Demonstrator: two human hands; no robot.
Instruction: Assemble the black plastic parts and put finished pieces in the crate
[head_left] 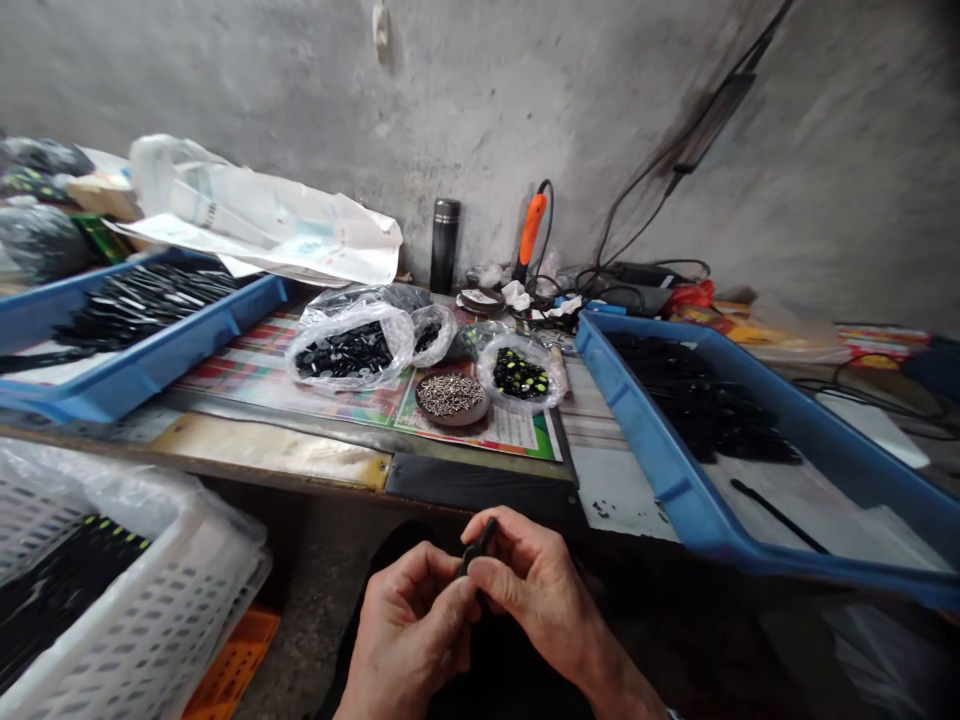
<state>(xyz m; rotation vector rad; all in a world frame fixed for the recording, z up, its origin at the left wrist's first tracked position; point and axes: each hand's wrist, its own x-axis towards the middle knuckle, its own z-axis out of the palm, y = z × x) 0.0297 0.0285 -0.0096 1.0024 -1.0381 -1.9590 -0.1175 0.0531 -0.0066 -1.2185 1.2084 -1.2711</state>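
1. A small black part, narrow and probably moulded plastic, sits at lower centre of the frame, between the two hands. (It looks light and fairly stiff, though its smooth, slim body could slip; the exact shape is hidden by the fingers.) Its narrow sides seem the likeliest place for a pinch.
2. The left hand and right hand meet over the lap, fingers curled and closed in a grasp on the part. Neither hand looks released.
3. A white perforated plastic crate sits at lower left, lined with a clear bag and holding black pieces with yellow-green marks.
4. A blue plastic tray lies at right on the bench, with black strips heaped inside and a lone black rod apart from them.
5. At upper left, a second blue plastic tray holds more long black pieces.
6. Centre bench: a clear bag of black parts and a round dish of small metal pins. (The pins look easy to spill.)
7. Beyond these, a black vacuum flask and an orange-handled corded tool stand against the concrete wall.
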